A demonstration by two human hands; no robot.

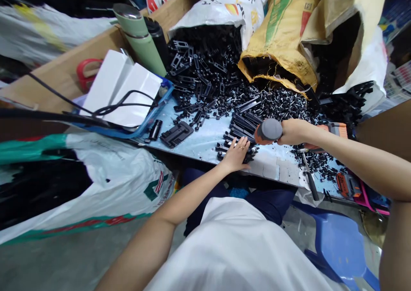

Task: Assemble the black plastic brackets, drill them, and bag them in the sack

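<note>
My left hand (236, 154) lies flat with fingers stretched out on a row of long black plastic parts (239, 133) near the front of the light blue table (205, 139). My right hand (293, 131) is closed around an orange and grey power screwdriver (269, 130), held just above and right of those parts. A heap of small black screws (272, 104) spreads behind the tool.
Open sacks (282, 29) spill black plastic pieces (205, 64) at the back. A green flask (141, 38), white boxes (123, 87), red scissors (85, 72) and a black cable (96, 111) lie left. A hammer (308, 175) lies right, a blue stool (340, 244) below.
</note>
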